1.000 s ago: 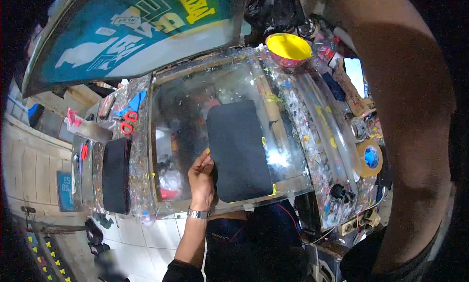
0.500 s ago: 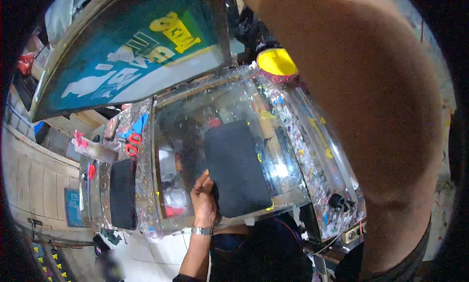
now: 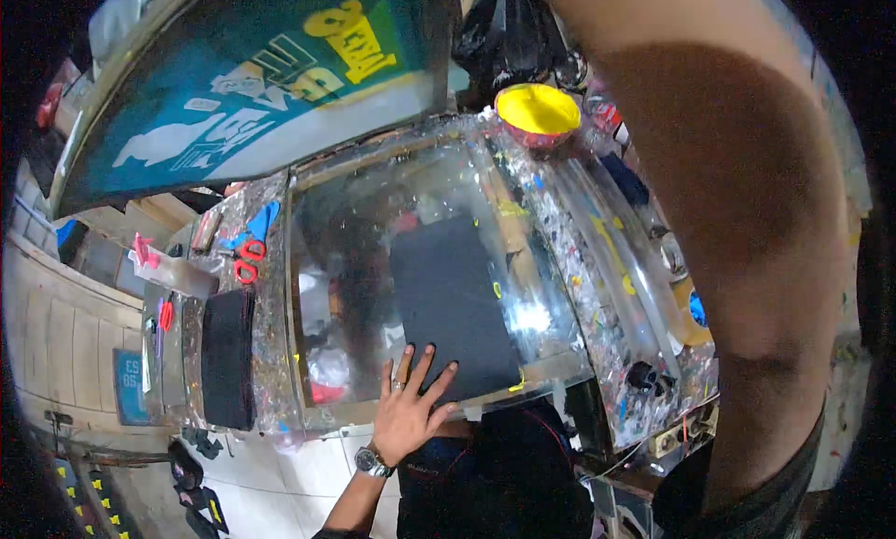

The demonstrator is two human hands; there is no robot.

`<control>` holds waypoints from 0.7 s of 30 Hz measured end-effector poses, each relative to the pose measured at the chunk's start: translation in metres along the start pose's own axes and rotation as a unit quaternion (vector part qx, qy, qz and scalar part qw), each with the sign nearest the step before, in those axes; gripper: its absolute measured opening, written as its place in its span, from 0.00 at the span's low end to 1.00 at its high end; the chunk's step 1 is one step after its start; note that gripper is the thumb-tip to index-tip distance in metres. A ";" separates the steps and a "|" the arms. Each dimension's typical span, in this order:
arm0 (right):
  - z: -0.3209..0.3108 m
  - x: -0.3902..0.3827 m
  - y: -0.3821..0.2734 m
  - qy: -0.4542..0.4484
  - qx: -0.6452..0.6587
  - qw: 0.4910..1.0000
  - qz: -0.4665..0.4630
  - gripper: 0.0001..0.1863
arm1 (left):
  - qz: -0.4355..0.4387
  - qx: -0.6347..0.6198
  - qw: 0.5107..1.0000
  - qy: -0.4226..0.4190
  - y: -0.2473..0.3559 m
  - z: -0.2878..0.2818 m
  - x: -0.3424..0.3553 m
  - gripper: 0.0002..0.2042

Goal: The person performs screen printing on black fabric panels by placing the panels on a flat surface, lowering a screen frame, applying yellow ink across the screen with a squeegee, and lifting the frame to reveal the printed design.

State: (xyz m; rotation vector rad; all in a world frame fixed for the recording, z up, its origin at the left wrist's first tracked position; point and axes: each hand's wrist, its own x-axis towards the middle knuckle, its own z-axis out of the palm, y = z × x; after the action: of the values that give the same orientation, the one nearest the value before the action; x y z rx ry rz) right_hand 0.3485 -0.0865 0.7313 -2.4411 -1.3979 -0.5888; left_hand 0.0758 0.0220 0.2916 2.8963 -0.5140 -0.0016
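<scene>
A black fabric piece [image 3: 450,296] lies flat on the glass top [image 3: 355,203] in front of me. My left hand [image 3: 411,410], with a watch at the wrist, rests palm down at its near left corner, fingers spread over fabric and glass. My right arm [image 3: 737,212] is raised across the right side; its hand is beyond the upper edge. A printing screen [image 3: 271,91] with teal mesh and pale and yellow lettering stands tilted up at the far left of the glass.
A bowl of yellow ink [image 3: 538,110] stands beyond the glass. On the left ledge are red-handled scissors [image 3: 248,261], a blue cloth [image 3: 261,224], a squeeze bottle [image 3: 177,270] and a stack of black fabric pieces [image 3: 228,360]. A small black object [image 3: 649,378] sits at the right.
My left hand has turned palm down and spread its fingers over the fabric's near left corner; before, its fingers were pinched together at the left edge. The right arm has shifted slightly right.
</scene>
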 end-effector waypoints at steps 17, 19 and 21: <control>0.021 -0.063 -0.034 0.066 -0.042 0.992 0.100 0.36 | -0.013 -0.077 0.991 0.110 0.007 -0.016 -0.004 0.30; 0.031 -0.084 -0.062 0.089 -0.048 0.988 0.115 0.38 | -0.035 -0.192 0.956 0.217 0.003 -0.051 -0.015 0.30; 0.054 -0.116 -0.087 0.082 -0.052 0.984 0.148 0.30 | -0.118 -0.241 0.874 0.404 0.000 -0.087 -0.020 0.31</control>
State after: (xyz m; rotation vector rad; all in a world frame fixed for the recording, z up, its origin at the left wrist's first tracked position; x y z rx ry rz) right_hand 0.2328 -0.1080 0.6313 -2.5473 -0.9396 -0.7828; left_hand 0.0598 0.0463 0.3763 2.1642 0.0104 0.8674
